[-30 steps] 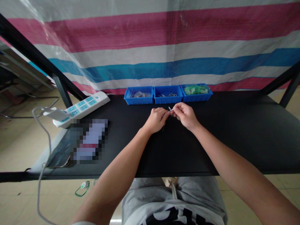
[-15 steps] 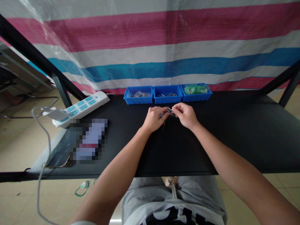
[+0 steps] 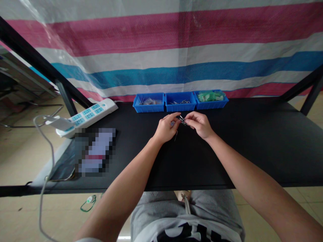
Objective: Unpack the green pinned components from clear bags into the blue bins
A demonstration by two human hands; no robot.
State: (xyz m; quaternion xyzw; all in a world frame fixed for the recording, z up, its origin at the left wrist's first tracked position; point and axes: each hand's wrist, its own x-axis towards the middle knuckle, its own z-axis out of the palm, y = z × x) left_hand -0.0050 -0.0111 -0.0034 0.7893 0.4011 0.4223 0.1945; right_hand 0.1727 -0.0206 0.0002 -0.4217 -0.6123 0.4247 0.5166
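Observation:
Just in front of the blue bins, my two hands meet over several thin, shiny metal pins (image 3: 183, 120). My left hand (image 3: 165, 129) has its thumb and fingers curled around the pins' left ends, with a small pale, clear item (image 3: 172, 123) showing at its palm. From the other side, my right hand (image 3: 200, 125) pinches at the right ends of the pins. Another thin metal pin (image 3: 176, 135) lies on the black tabletop below my left hand. How the pins sit together is too small to make out.
A row holds a blue bin (image 3: 149, 108) with small plastic bags, a blue bin (image 3: 180, 107) with loose metal pins and a blue bin (image 3: 212, 105) with green packets. At left are a white power strip (image 3: 87, 117), a cable (image 3: 52, 151) and a blurred-out flat item (image 3: 97, 149).
My left index finger has lifted a little and my left thumb has shifted. The fingers of my right hand have moved slightly at the pins.

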